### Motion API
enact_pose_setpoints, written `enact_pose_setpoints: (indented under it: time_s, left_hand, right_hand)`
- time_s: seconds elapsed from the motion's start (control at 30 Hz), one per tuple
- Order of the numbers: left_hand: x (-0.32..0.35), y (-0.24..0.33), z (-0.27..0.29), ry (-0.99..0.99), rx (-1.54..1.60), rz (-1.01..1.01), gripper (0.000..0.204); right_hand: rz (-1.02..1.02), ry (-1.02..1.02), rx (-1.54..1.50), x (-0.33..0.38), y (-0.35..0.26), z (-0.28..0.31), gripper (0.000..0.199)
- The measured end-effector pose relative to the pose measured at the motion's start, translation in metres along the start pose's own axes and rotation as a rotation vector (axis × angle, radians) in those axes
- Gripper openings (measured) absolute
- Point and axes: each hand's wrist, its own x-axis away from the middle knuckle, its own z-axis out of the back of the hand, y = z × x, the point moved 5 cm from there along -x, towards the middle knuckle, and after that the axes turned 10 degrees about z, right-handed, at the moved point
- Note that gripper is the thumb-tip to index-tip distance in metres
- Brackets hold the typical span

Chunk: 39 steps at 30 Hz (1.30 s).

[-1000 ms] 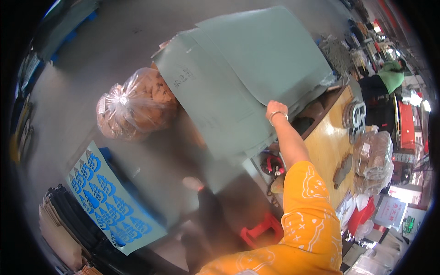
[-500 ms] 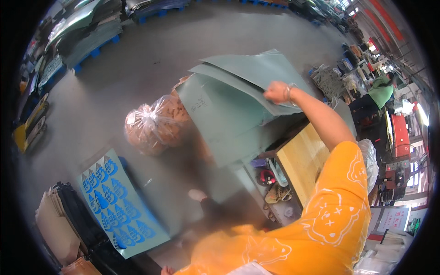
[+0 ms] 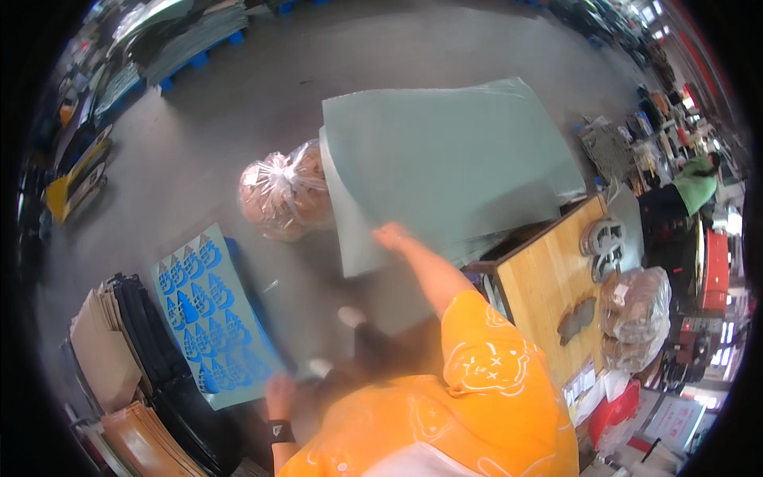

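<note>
My right hand (image 3: 391, 235) is closed at the near edge of a large grey-green sheet (image 3: 453, 159). This sheet lies on top of others, and the paler edge of a lower sheet (image 3: 340, 215) shows at its left side. My left hand (image 3: 278, 393), with a black band at its wrist, is low beside the near right corner of a sheet with rows of blue cut-out shapes (image 3: 225, 350). Its fingers are blurred, so I cannot make out whether they touch that sheet.
A clear bag of brown pieces (image 3: 282, 191) stands left of the large sheets. To the right is a wooden tabletop (image 3: 548, 278) with grey shoe-shaped pieces (image 3: 576, 320). Brown boards (image 3: 103, 350) stand at lower left. A person in green (image 3: 698, 187) is at far right.
My right hand has moved left and nearer to me, from the sheets' right side to the near edge. The top sheet now lies flatter over the stack. My left hand has come further into view.
</note>
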Motion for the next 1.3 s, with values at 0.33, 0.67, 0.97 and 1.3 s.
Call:
enact_pose_setpoints:
  time_s: [0.33, 0.67, 0.97, 1.3]
  left_hand:
    - [-0.059, -0.002, -0.04, 0.188, -0.056, -0.043, 0.024]
    - [-0.14, 0.249, -0.464, 0.11, -0.757, -0.513, 0.065]
    - [-0.178, 0.205, -0.484, 0.331, -0.133, -0.165, 0.047]
    - [-0.056, 0.421, -0.393, 0.436, 0.251, -0.772, 0.048]
  right_hand:
    - [0.037, 0.088, 0.164, 0.022, -0.007, 0.074, 0.045]
    - [0.3, -0.174, -0.497, 0.016, 0.083, 0.193, 0.041]
    - [0.016, 0.697, -1.273, 0.061, 0.181, 0.42, 0.01]
    - [0.367, -0.073, -0.628, 0.033, 0.146, 0.195, 0.041]
